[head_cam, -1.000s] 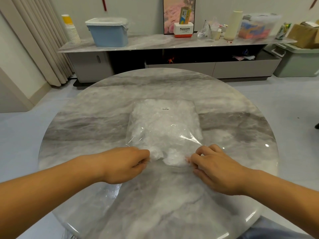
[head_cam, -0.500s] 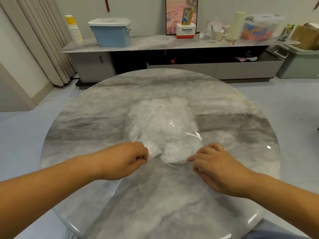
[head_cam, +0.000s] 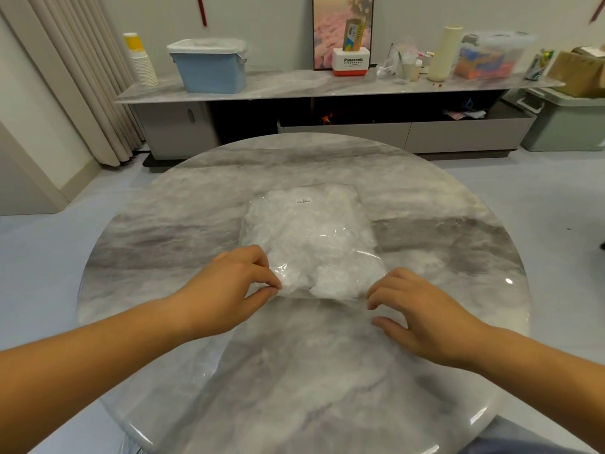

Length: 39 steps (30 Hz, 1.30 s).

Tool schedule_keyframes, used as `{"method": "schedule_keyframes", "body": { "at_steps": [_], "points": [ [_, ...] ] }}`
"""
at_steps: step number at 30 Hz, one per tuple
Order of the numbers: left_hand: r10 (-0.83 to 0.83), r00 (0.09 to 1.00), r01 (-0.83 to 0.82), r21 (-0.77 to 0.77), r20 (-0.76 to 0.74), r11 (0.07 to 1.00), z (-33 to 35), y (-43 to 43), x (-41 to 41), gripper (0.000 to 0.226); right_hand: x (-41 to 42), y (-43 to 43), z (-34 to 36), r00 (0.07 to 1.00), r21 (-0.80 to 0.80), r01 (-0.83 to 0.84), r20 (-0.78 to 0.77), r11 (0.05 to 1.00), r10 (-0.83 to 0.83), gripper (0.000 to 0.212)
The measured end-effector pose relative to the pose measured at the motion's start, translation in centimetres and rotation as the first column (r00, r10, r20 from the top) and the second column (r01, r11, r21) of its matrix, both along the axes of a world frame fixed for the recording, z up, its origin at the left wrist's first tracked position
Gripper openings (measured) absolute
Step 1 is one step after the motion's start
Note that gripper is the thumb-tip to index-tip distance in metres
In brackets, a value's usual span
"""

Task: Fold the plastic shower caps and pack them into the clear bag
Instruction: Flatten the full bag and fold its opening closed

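View: head camera, looking forward and down over a round surface.
Bench: round grey marble-patterned bench (head_cam: 294, 381); both forearms reach in over its near edge.
Clear bag: clear bag (head_cam: 357, 208) lies flat near the middle of the bench, mouth end toward the person.
Shower caps: shower caps (head_cam: 314, 253) fill the bag as a crumpled white mass that reaches almost to its near edge.
Label: small white sticker (head_cam: 303, 201) on the bag's far left part; its print is too small to read.
Left hand: left hand (head_cam: 229, 290) pinches the bag's near left corner between the thumb and curled fingers.
Right hand: right hand (head_cam: 422, 319) is arched over the bench, its bent fingertips at the bag's near right corner and the thumb spread apart from them, gripping nothing; whether the tips press on the film cannot be told.
Hands together: set apart, one at each near corner of the bag.
Sideboard: long low sideboard (head_cam: 294, 86) with a marble top stands against the far wall.
On the sideboard, left: stack of paper cups (head_cam: 142, 62) beside a blue lidded bin (head_cam: 211, 68).
On the sideboard, middle: white and red box (head_cam: 352, 62) marked Panasonic, in front of a framed picture (head_cam: 330, 24).
On the sideboard, right: cream cylinder (head_cam: 445, 54) next to a clear storage box (head_cam: 491, 55).
Far left: beige curtain (head_cam: 82, 77).
Far right: grey bin (head_cam: 569, 126) on the floor.
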State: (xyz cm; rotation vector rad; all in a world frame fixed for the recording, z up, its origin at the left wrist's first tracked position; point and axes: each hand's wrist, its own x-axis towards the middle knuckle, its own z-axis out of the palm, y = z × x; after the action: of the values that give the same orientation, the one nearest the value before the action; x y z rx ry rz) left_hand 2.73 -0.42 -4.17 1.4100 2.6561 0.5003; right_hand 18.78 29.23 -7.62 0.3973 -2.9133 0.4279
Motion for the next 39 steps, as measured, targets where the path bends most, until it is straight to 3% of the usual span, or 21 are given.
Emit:
{"method": "schedule_keyframes", "body": {
  "at_steps": [6, 12, 15, 20, 25, 31, 35, 39],
  "points": [
    [0.167, 0.925, -0.195, 0.048, 0.342, 0.980, 0.2, -0.3, 0.1, 0.010, -0.1, 0.5, 0.7, 0.999, -0.021, -0.005, -0.041, 1.000, 0.004, 0.037],
    [0.247, 0.788, -0.358, 0.093, 0.564, 0.929, 0.3, -0.8, 0.3, 0.015, -1.1, 0.0, 0.9, 0.987, -0.033, 0.049, -0.151, 0.998, -0.053, 0.016],
    [0.289, 0.742, -0.437, 0.111, 0.604, 0.893, 0.4, -1.0, 0.5, 0.012, -1.7, -0.6, 1.1, 0.982, -0.105, 0.108, -0.144, 0.989, -0.123, 0.021],
    [0.353, 0.710, -0.544, 0.157, 0.609, 0.825, 0.3, -1.5, 0.5, 0.002, -2.1, -1.2, 1.6, 0.936, -0.331, 0.344, 0.197, 0.879, -0.293, 0.015],
    [0.384, 0.645, -0.610, 0.144, 0.661, 0.779, -0.1, -2.0, 0.2, 0.008, -2.7, -0.9, 1.9, 0.868, -0.427, 0.468, 0.386, 0.774, -0.312, 0.021],
    [0.354, 0.555, -0.601, 0.069, 0.753, 0.796, 0.1, -2.2, -1.1, 0.037, -3.5, -0.5, 2.4, 0.809, -0.430, 0.539, 0.503, 0.725, -0.304, 0.024],
    [0.406, 0.531, -0.583, -0.027, 0.744, 0.812, -0.5, -2.4, -2.4, 0.038, -4.6, -0.3, 1.7, 0.741, -0.419, 0.631, 0.576, 0.653, -0.345, 0.030],
    [0.433, 0.511, -0.627, -0.022, 0.743, 0.779, -1.3, -2.0, -3.0, 0.048, -5.6, -0.2, 0.7, 0.694, -0.388, 0.687, 0.600, 0.614, -0.398, 0.033]
  ]
}}
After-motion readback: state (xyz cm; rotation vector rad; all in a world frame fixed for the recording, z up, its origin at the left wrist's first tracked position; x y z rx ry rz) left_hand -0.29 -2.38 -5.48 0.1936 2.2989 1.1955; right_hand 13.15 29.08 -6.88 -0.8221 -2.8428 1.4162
